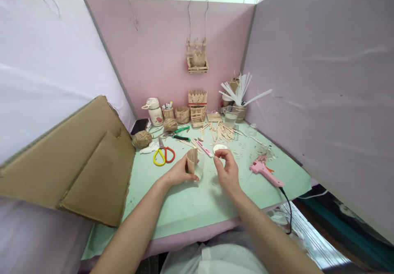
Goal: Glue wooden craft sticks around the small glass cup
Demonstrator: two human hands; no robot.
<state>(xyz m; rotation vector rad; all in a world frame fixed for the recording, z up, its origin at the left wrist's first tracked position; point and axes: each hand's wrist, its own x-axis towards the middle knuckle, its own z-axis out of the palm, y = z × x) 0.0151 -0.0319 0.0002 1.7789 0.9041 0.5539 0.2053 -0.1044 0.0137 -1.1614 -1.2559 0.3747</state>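
Observation:
My left hand [179, 173] is wrapped round a small clear plastic cup [200, 168] tilted above the table. Wooden stick pieces [192, 159] cover the side of the cup that faces the hand. To the right, apart from the cup, my right hand [228, 173] has thumb and forefinger brought together in a pinch; whatever may be between them is too small to make out. Just behind those fingertips lies a round white dish [219, 147]. A pink craft knife [204, 148] rests on the tabletop beyond both hands.
A pink glue gun [265, 172] lies at the right, its cord over the edge. Scissors [163, 155], twine balls [142, 139] and pliers [181, 137] are at the left. Farther back are loose wooden sticks [224, 131] and a water cup [230, 118]. Cardboard [92, 175] leans at the left.

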